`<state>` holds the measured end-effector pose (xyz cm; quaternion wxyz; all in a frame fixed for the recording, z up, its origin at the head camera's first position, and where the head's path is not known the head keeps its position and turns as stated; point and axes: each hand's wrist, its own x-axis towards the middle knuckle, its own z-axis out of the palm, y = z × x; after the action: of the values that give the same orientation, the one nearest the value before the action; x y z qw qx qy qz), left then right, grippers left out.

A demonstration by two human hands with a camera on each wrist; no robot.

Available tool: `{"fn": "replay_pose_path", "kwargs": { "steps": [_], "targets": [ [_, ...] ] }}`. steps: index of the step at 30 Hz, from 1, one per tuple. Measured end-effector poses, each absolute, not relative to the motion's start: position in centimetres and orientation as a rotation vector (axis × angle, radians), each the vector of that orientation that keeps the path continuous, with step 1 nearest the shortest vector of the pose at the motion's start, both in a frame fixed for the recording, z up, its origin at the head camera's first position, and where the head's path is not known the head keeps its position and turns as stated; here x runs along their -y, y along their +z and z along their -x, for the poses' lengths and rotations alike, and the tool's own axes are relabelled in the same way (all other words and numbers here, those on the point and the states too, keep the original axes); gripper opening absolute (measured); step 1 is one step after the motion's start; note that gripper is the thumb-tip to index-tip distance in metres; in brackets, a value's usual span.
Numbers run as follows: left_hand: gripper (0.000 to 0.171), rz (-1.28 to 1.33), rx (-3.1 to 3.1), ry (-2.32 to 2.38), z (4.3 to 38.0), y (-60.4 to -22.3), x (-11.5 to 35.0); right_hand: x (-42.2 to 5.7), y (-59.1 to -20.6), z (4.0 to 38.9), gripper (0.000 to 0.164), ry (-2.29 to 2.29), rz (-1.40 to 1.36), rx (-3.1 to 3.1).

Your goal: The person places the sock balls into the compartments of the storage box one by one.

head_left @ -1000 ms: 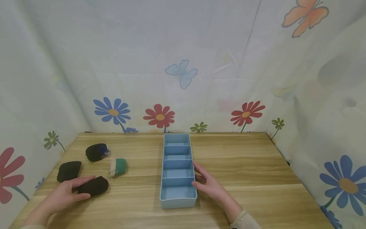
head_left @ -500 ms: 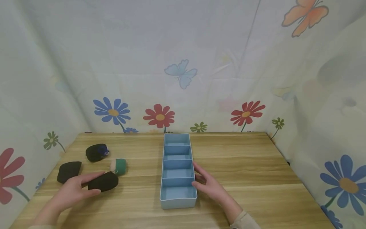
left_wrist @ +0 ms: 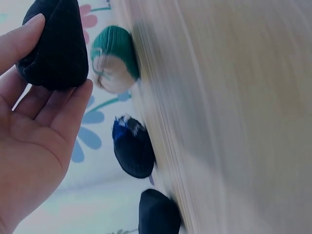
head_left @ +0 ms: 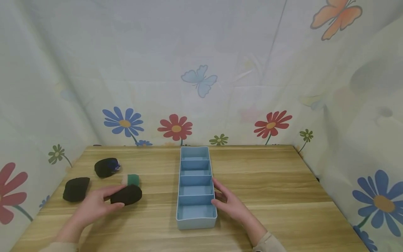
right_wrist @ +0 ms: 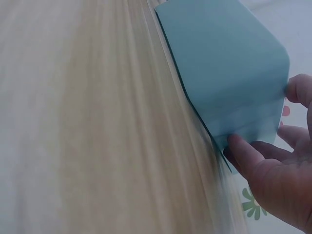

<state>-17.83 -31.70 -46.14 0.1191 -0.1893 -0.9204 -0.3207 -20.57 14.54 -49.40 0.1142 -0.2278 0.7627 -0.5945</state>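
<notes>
My left hand (head_left: 97, 204) grips a rolled black sock (head_left: 129, 196) between thumb and fingers. In the left wrist view that sock (left_wrist: 56, 48) is held up off the table. From the head it partly covers a green and beige rolled sock (head_left: 133, 179) behind it. To the right, a light blue divided storage box (head_left: 196, 224) stands lengthwise, its compartments bare inside. Against the box's right wall my right hand (head_left: 231, 204) rests its thumb and fingertips. The right wrist view shows relaxed fingers (right_wrist: 243, 151) touching the outer side of the box (right_wrist: 229, 58).
Another rolled black sock (head_left: 76, 189) lies at the table's left. Behind it is a black rolled sock with a blue patterned end (head_left: 105, 168). The wooden table (head_left: 264, 178) meets a flower-printed curtain (head_left: 151, 94) at the back and sides.
My left hand has carried the black sock rightward and slightly away from me, up to the green and beige sock. The right hand and the box have stayed put.
</notes>
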Motion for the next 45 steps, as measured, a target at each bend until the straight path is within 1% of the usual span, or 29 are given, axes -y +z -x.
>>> {"fn": "replay_pose_path", "kwargs": {
  "steps": [12, 20, 34, 45],
  "targets": [
    [0.058, 0.487, 2.759, -0.927, 19.1, -45.8, 28.9, -14.5, -49.2, 20.5, 0.071, -1.738, 0.649, -2.232],
    [0.059, 0.457, 2.732, -1.072, 20.3, -45.9, 27.4, -14.5, -49.2, 20.5, 0.071, -1.746, 0.652, -2.226],
    [0.06, 0.425, 2.707, -1.1, 22.3, -45.1, 23.9, -14.5, -49.3, 20.5, 0.071, -1.738, 0.66, -2.241],
    [0.057, 0.473, 2.653, -1.095, 24.6, -44.5, 20.8, -14.5, -49.4, 20.4, 0.07, -1.736, 0.669, -2.237]
  ]
}}
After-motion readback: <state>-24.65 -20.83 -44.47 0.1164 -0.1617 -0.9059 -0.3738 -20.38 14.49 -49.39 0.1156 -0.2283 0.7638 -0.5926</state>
